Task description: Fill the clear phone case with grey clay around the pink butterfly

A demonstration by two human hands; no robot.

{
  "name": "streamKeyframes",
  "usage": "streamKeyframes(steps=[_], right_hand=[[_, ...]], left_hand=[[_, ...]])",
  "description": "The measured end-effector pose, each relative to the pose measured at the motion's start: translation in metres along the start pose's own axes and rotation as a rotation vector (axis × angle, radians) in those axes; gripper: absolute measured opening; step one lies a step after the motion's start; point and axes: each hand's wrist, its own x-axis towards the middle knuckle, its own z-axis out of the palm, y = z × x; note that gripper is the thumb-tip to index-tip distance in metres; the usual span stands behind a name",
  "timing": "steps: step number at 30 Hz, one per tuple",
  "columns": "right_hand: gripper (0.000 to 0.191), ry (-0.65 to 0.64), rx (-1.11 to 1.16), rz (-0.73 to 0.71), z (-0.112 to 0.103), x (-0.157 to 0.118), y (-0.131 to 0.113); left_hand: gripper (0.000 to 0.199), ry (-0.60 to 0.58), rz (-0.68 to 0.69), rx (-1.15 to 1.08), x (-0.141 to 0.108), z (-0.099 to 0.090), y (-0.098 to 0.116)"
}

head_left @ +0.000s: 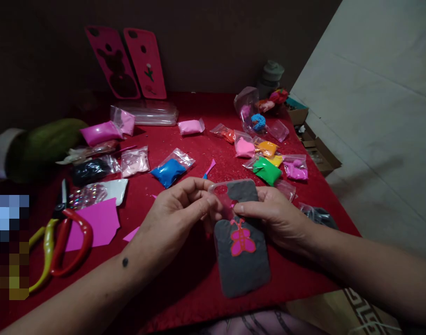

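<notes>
A clear phone case [230, 279] is held up above the red cloth, partly covered in grey clay, with bare see-through plastic at its upper left. On the grey lies a pink butterfly [243, 242] outlined in orange. My right hand [273, 211] grips the case from the right side, its thumb pressed on the front near a small pink bit. My left hand [188, 204] is closed at the upper left edge, thumb and fingers bent round the clear plastic. Some of its fingertips show through or behind the case.
Bags of blue clay [169, 172] and green clay [267, 170] lie beyond my hands, among several other colours. Red-and-yellow-handled shears [61, 232] rest at left beside pink paper [97, 225]. Two decorated pink phone cases [146, 65] lean on the back wall. Cardboard boxes [319, 151] stand right of the table.
</notes>
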Motion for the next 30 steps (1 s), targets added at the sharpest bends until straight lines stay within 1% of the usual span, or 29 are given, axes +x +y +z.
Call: streamKeyframes(steps=[2,5,9,14,19,20,22,25,26,27,28,29,30], right_hand=[[0.007,0.003,-0.016,0.0,0.0,0.0,-0.001],[0.01,-0.002,0.007,0.012,0.0,0.001,-0.002],[0.014,-0.006,0.064,-0.018,0.003,0.001,-0.004],[0.008,0.004,0.008,0.002,0.003,0.0,-0.004],[0.014,-0.003,-0.057,0.003,0.001,0.003,-0.005],[0.016,0.009,-0.092,-0.023,0.002,0.001,-0.007],[0.022,0.089,-0.24,-0.13,0.005,-0.006,-0.015],[0.039,0.316,-0.616,-0.424,0.009,-0.032,-0.032],[0.036,0.374,-0.761,-0.54,0.007,-0.044,-0.038],[0.032,0.415,-0.903,-0.661,0.002,-0.056,-0.042],[0.029,0.454,-1.005,-0.737,-0.005,-0.068,-0.044],[0.03,0.485,-1.084,-0.776,-0.015,-0.079,-0.044],[0.033,0.493,-1.153,-0.755,-0.028,-0.089,-0.042]], left_hand=[[0.013,-0.002,-0.009,0.001,0.001,-0.001,-0.001],[0.013,0.011,-0.028,0.015,0.002,-0.003,-0.002],[0.015,0.025,-0.032,0.03,0.002,-0.005,-0.001],[0.013,-0.005,-0.022,-0.003,0.001,-0.005,-0.001],[0.012,-0.019,-0.032,-0.002,0.001,-0.005,0.001],[0.011,-0.019,-0.037,-0.006,0.001,-0.005,0.002],[0.01,-0.02,-0.045,-0.014,0.0,-0.005,0.004],[0.01,-0.034,-0.038,0.008,0.001,-0.005,0.005],[0.01,-0.044,-0.032,0.027,0.002,-0.006,0.005],[0.01,-0.054,-0.027,0.05,0.003,-0.006,0.004],[0.011,-0.062,-0.025,0.07,0.004,-0.005,0.004],[0.011,-0.066,-0.026,0.087,0.006,-0.005,0.003],[0.012,-0.071,-0.033,0.105,0.007,-0.004,0.002]])
